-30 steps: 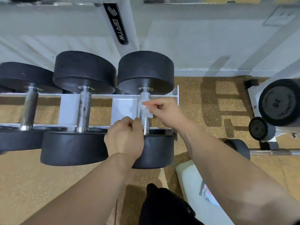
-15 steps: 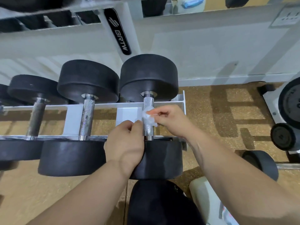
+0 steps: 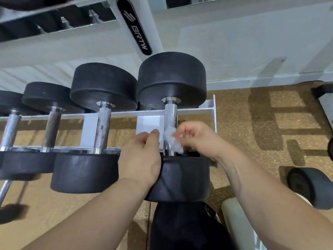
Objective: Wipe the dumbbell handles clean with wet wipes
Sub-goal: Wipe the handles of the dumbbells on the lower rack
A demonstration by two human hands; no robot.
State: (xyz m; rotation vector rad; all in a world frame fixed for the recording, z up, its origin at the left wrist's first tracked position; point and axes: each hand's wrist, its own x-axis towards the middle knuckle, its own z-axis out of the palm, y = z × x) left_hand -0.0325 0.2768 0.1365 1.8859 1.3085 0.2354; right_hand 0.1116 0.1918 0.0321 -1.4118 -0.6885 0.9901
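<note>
Dumbbell handles (image 3: 103,125) lie side by side across the two rails of a white rack (image 3: 196,111), each one between a black head at the far side and a black head at the near side. From the left edge of the rack, the first two handles are thinner, and the second looks dark and dull. The third is thicker, with dark spots on its metal.

The rightmost handle (image 3: 170,114) is at the right end of the rack, and its upper part is bare and shiny. The left hand (image 3: 142,156) is just to the left of this handle, low, above the near head. Its thumb points up toward the handle and its fingers are curled under and hidden. I cannot tell if its grip pinches an edge of the wipe or holds nothing.

The wet wipe (image 3: 170,139) is bunched into a white lump against the lower part of the rightmost handle. The right hand (image 3: 198,139) is just to the right of the handle, and its grip is closed, with curled fingertips pinching the wipe.

Behind the rack stands a white post with a black label (image 3: 137,31). Further right, well apart from the rack, a loose dumbbell (image 3: 310,188) lies on the speckled brown floor (image 3: 234,123).
</note>
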